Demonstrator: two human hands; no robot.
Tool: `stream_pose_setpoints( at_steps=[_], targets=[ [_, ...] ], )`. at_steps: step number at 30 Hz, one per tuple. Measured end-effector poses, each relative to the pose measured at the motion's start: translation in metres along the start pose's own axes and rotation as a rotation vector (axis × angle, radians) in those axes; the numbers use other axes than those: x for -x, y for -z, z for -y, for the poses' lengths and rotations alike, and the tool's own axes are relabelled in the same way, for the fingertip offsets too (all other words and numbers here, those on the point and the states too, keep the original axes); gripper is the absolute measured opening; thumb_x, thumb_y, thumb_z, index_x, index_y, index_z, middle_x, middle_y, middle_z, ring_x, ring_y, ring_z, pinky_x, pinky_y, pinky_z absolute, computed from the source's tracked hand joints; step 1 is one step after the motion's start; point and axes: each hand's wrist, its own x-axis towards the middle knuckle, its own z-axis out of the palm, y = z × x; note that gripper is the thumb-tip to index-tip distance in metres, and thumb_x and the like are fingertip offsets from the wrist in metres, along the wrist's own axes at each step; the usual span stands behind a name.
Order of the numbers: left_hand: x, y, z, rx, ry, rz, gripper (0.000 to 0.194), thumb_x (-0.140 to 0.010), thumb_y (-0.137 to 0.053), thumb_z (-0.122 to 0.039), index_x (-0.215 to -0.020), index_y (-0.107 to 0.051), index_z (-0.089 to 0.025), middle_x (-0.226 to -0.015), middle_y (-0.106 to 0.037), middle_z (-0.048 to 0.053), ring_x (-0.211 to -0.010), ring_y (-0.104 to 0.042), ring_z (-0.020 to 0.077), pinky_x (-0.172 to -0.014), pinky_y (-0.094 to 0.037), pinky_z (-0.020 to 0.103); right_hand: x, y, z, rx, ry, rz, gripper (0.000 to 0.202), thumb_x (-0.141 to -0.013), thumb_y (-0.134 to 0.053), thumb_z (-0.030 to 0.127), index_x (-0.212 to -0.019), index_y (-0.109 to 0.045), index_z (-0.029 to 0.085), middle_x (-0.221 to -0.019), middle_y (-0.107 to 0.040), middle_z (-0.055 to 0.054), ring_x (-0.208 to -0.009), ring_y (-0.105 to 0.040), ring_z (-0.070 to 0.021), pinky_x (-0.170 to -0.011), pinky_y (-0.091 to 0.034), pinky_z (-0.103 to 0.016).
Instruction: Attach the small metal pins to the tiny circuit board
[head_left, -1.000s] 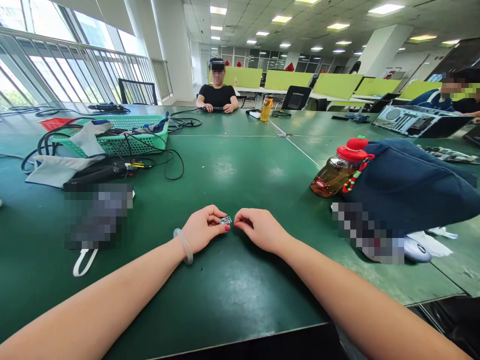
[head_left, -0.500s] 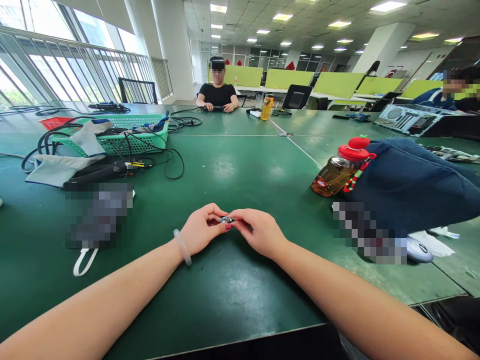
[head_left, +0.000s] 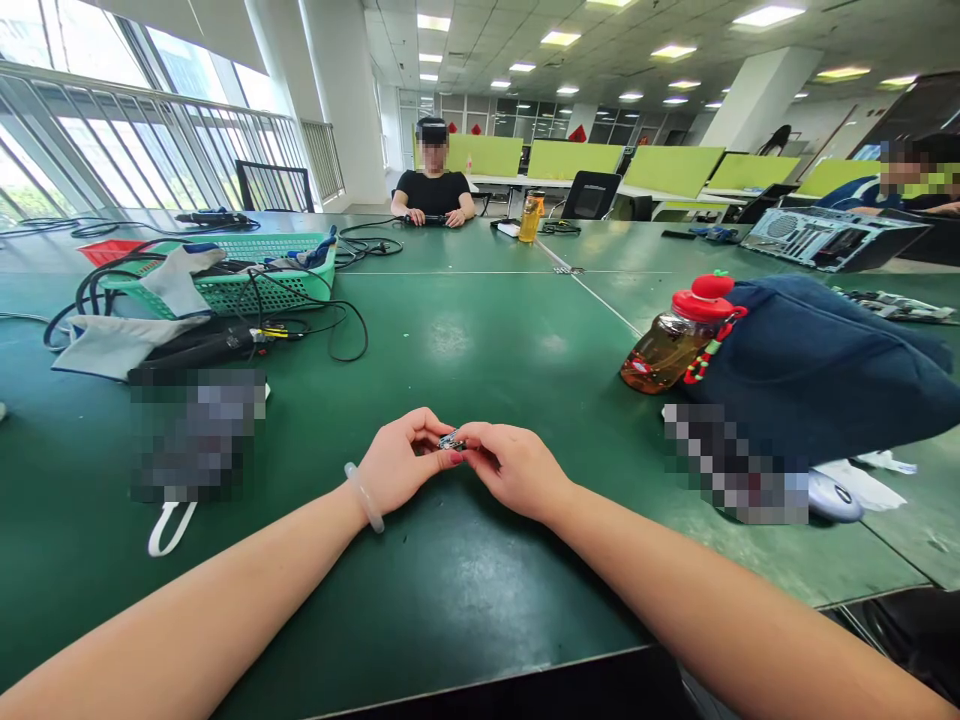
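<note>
Between my fingertips is a small dark and silvery piece (head_left: 451, 441), perhaps electronic; its kind is too small to make out. My left hand (head_left: 403, 462), with a pale bangle (head_left: 364, 497) at the wrist, pinches it between thumb and fingers. From the other side my right hand (head_left: 517, 468) grips it with thumb and forefinger. Both hands are close together just above the green table (head_left: 480, 370), and the fingers cover much of the piece.
At left are a green basket (head_left: 262, 288) with gloves and cables, and a blurred dark item (head_left: 202, 435) with a white strap. A tea bottle (head_left: 667, 345), a navy bag (head_left: 832, 370) and a rounded grey object (head_left: 834, 497) stand at right. A person (head_left: 433, 190) sits opposite.
My right hand has shifted very slightly left and down at the small piece, which appears a little more tilted. The left hand keeps its pinch. The view has moved slightly.
</note>
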Motion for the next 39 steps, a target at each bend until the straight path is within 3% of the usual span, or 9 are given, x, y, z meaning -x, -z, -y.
stream_pose_setpoints(
  at_steps=[8,20,25,39],
  targets=[
    [0.001,0.001,-0.001,-0.098,-0.058,0.008,0.03,-0.065,-0.069,-0.037,-0.078,-0.053,-0.017,-0.076,-0.064,0.002,-0.068,-0.057,0.0137,-0.068,-0.047,0.028,0.0,0.002,-0.001,-0.122,-0.177,0.067,0.023,-0.079,-0.054,0.019,-0.102,-0.052,0.024,-0.076,-0.067,0.003,-0.061,-0.059,-0.0105,-0.062,-0.044,-0.022],
    [0.004,0.0,-0.007,-0.363,-0.114,0.014,0.021,-0.068,-0.066,-0.035,-0.077,-0.059,-0.018,-0.073,-0.063,0.001,-0.069,-0.057,0.0146,-0.069,-0.046,0.029,0.0,0.003,-0.002,-0.259,-0.269,0.16,0.02,-0.079,-0.053,0.02,-0.098,-0.049,0.023,-0.07,-0.064,0.005,-0.058,-0.057,-0.0085,-0.06,-0.043,-0.021],
    [0.005,0.0,-0.007,-0.363,-0.1,0.016,0.023,-0.066,-0.067,-0.037,-0.076,-0.059,-0.018,-0.073,-0.064,0.001,-0.069,-0.058,0.0156,-0.069,-0.047,0.029,-0.001,0.002,-0.002,-0.268,-0.291,0.185,0.022,-0.078,-0.054,0.02,-0.099,-0.048,0.023,-0.07,-0.065,0.004,-0.058,-0.057,-0.009,-0.06,-0.043,-0.022],
    [0.004,0.0,-0.008,-0.284,-0.106,0.053,0.02,-0.066,-0.067,-0.033,-0.076,-0.058,-0.018,-0.073,-0.064,0.001,-0.068,-0.058,0.0147,-0.069,-0.047,0.029,0.001,0.008,-0.012,-0.079,-0.062,0.256,0.018,-0.083,-0.051,0.022,-0.102,-0.049,0.023,-0.08,-0.067,0.002,-0.067,-0.059,-0.0115,-0.062,-0.042,-0.023]
  ],
)
